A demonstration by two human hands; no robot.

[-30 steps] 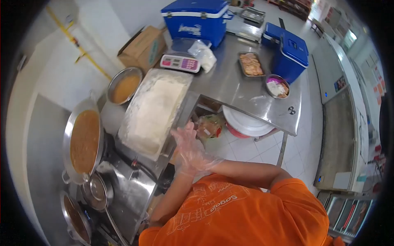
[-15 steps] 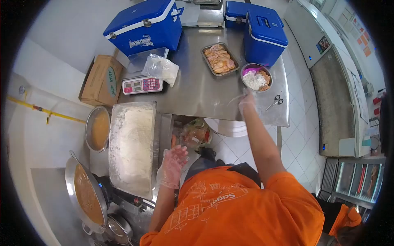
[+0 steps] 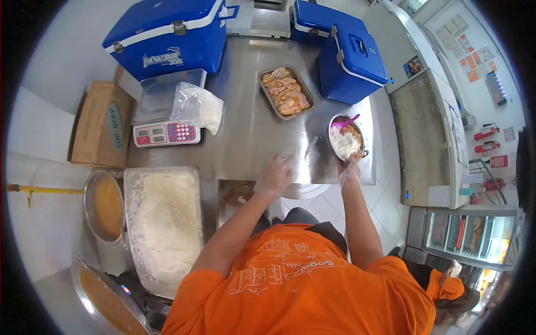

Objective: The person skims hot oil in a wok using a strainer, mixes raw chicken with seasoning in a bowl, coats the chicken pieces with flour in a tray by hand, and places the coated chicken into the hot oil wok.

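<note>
far left of the meat tray (image 3: 271, 99) i see a cardboard box (image 3: 103, 125), then a tub of white powder (image 3: 162, 170), nearer the person than that tray. next, left of the tray, comes a scale (image 3: 167, 132) with a plastic bag (image 3: 195, 106) partly over it. the left hand (image 3: 276, 174), gloved, is on the tray's near side, at the edge of the steel table (image 3: 240, 148); its fingers are loosely bent around nothing, and i can't tell whether they touch the metal. right of the tray and closer to the person is the bowl (image 3: 330, 137), a purple handle (image 3: 349, 121) in it. the right hand (image 3: 349, 168), gloved too, grips its near side, fingers partly closed, some hidden. a blue cooler (image 3: 354, 67) stands right of the tray.
</note>
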